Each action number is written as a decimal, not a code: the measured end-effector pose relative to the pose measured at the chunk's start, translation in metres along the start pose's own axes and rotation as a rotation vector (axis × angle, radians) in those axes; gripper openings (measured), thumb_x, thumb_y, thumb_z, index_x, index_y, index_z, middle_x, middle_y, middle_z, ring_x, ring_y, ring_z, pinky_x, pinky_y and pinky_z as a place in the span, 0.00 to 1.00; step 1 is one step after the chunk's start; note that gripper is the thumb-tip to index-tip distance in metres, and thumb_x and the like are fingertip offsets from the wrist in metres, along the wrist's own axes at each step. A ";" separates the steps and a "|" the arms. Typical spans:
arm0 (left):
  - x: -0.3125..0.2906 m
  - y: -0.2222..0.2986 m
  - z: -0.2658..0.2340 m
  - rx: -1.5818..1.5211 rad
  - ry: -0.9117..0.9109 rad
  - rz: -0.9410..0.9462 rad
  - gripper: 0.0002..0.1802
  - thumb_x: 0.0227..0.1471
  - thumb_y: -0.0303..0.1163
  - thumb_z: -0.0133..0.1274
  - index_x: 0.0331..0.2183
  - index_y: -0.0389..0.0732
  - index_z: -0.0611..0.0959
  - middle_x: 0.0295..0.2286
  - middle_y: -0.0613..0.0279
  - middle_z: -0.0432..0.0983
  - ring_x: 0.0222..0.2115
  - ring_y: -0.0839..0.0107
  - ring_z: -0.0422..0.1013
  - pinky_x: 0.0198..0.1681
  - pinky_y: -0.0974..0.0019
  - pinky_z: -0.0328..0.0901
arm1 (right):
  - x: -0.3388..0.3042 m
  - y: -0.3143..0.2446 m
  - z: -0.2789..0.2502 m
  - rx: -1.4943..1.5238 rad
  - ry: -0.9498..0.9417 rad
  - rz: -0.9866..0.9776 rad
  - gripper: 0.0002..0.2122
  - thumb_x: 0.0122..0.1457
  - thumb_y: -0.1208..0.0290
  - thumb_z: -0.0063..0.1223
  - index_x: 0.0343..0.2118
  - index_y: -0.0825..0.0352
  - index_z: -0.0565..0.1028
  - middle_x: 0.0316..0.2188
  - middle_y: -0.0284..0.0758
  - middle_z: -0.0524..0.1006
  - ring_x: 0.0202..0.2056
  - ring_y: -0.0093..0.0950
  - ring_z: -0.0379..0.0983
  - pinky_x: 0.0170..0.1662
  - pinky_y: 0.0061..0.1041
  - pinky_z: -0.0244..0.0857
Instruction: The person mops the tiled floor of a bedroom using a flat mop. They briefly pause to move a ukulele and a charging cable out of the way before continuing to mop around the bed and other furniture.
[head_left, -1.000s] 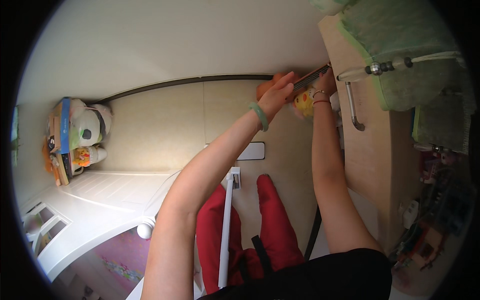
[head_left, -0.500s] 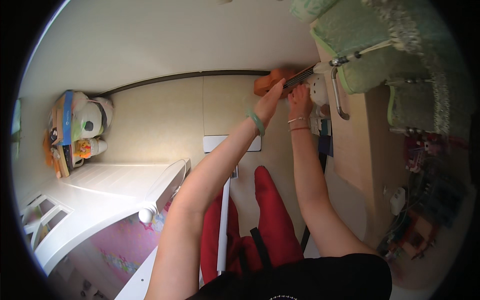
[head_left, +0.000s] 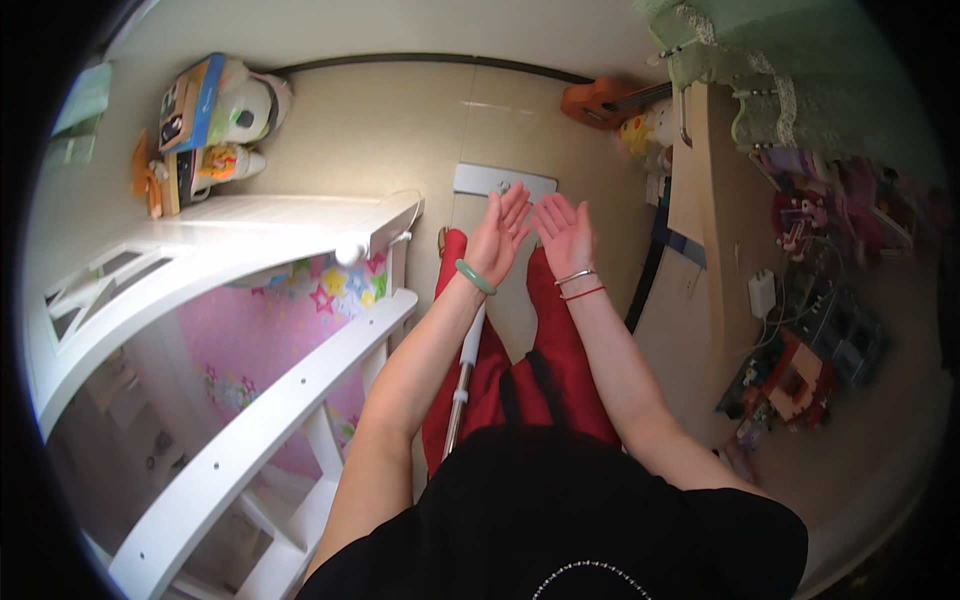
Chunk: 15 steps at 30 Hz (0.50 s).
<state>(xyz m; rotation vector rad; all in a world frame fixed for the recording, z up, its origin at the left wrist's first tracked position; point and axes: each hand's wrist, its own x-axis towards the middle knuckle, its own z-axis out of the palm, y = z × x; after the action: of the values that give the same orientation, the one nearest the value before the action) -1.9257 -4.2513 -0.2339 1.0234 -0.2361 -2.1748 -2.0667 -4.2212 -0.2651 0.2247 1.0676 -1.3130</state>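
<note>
Blue box (head_left: 206,100) beside plush (head_left: 244,107); hands (head_left: 495,240) (head_left: 567,238) upturned.

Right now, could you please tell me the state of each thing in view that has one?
Left hand: open, palm up, empty
Right hand: open, palm up, empty
White mop: unheld, its head flat on the floor
Green bangle: worn on the left wrist
Small guitar: unheld, beside the wall
Green cloth: draped

My arms (head_left: 625,365) reach out in front of me; my left hand (head_left: 498,238) and my right hand (head_left: 566,235) are side by side, palms turned up; my fingers (head_left: 560,209) point away from me, open.
</note>
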 end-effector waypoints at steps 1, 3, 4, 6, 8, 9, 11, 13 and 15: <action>-0.019 -0.001 -0.004 -0.038 0.027 0.007 0.35 0.64 0.56 0.29 0.64 0.46 0.57 0.64 0.61 0.49 0.65 0.66 0.45 0.65 0.59 0.43 | -0.017 0.007 -0.002 -0.005 -0.005 0.039 0.36 0.66 0.45 0.34 0.62 0.77 0.53 0.63 0.50 0.56 0.63 0.41 0.54 0.65 0.41 0.51; -0.053 -0.008 -0.013 -0.113 0.079 0.018 0.34 0.64 0.56 0.29 0.64 0.47 0.57 0.64 0.61 0.51 0.65 0.67 0.46 0.65 0.60 0.44 | -0.046 0.018 -0.006 -0.018 -0.012 0.112 0.36 0.66 0.46 0.34 0.62 0.78 0.53 0.62 0.50 0.57 0.63 0.42 0.55 0.64 0.41 0.52; -0.070 -0.012 -0.014 -0.128 0.108 0.016 0.35 0.64 0.57 0.29 0.64 0.46 0.57 0.64 0.61 0.50 0.65 0.66 0.45 0.65 0.60 0.43 | -0.059 0.023 -0.007 -0.027 -0.015 0.148 0.35 0.66 0.46 0.35 0.62 0.78 0.53 0.62 0.50 0.57 0.63 0.42 0.56 0.64 0.41 0.53; -0.097 -0.018 -0.015 -0.157 0.157 0.025 0.36 0.64 0.57 0.29 0.64 0.45 0.56 0.64 0.60 0.50 0.65 0.66 0.45 0.65 0.59 0.42 | -0.080 0.033 -0.011 -0.053 -0.012 0.220 0.35 0.66 0.46 0.35 0.62 0.77 0.53 0.62 0.50 0.58 0.62 0.42 0.57 0.63 0.41 0.54; -0.121 -0.031 -0.017 -0.170 0.187 0.044 0.36 0.64 0.58 0.29 0.64 0.46 0.56 0.64 0.60 0.50 0.65 0.65 0.44 0.65 0.59 0.40 | -0.100 0.045 -0.024 -0.084 0.009 0.293 0.35 0.66 0.47 0.37 0.62 0.77 0.54 0.61 0.50 0.59 0.62 0.42 0.57 0.63 0.41 0.54; -0.131 -0.037 -0.018 -0.176 0.208 0.059 0.36 0.64 0.58 0.29 0.64 0.46 0.56 0.64 0.60 0.50 0.65 0.66 0.44 0.65 0.59 0.40 | -0.108 0.050 -0.029 -0.114 0.033 0.329 0.34 0.66 0.47 0.37 0.62 0.76 0.54 0.61 0.50 0.59 0.62 0.42 0.57 0.63 0.41 0.54; -0.151 -0.048 -0.019 -0.191 0.256 0.087 0.36 0.64 0.58 0.29 0.64 0.47 0.56 0.64 0.60 0.50 0.65 0.66 0.44 0.65 0.59 0.40 | -0.123 0.065 -0.040 -0.177 0.085 0.406 0.34 0.66 0.48 0.38 0.62 0.76 0.55 0.61 0.50 0.60 0.62 0.42 0.58 0.63 0.40 0.54; -0.165 -0.063 -0.018 -0.230 0.275 0.131 0.35 0.64 0.58 0.29 0.64 0.47 0.56 0.64 0.60 0.50 0.65 0.66 0.45 0.66 0.58 0.40 | -0.134 0.077 -0.056 -0.300 0.142 0.416 0.31 0.65 0.50 0.41 0.59 0.74 0.58 0.58 0.47 0.63 0.59 0.39 0.60 0.61 0.39 0.56; -0.179 -0.075 -0.015 -0.274 0.304 0.165 0.35 0.64 0.57 0.29 0.64 0.47 0.56 0.64 0.60 0.50 0.65 0.66 0.45 0.66 0.58 0.40 | -0.139 0.091 -0.073 -0.419 0.225 0.433 0.26 0.65 0.54 0.45 0.55 0.72 0.64 0.53 0.43 0.68 0.54 0.34 0.65 0.57 0.35 0.61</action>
<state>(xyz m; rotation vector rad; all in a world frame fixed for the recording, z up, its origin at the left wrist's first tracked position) -1.8767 -4.0744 -0.1690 1.1145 0.1134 -1.8153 -2.0099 -4.0510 -0.2396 0.2726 1.3692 -0.6686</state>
